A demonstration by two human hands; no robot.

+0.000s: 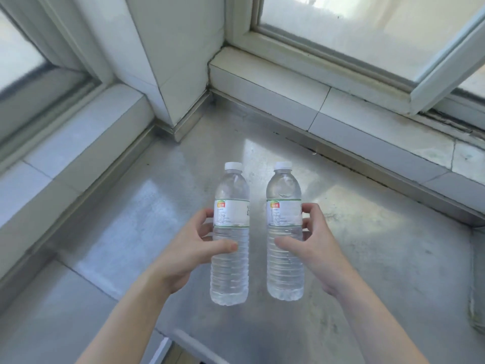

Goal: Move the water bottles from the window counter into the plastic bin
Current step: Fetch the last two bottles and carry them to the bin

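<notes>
left hand (183, 248): curled round the left bottle (230, 248), thumb in front, fingers behind.
left bottle: upright, long axis vertical, over the bench (367, 245).
right bottle (284, 243): upright, just beside it, apart.
right hand (312, 243): grips the right bottle likewise.
bin: not in view.

Two bare forearms are showing, sleeveless to the frame's bottom edge; the left hand (183, 248) and right hand (315, 243) are wearing no gloves, rings or watch.

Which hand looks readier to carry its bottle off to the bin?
Neither clearly: the left hand grips the left bottle and the right hand grips the right bottle, both upright. No bin is in view.
</notes>
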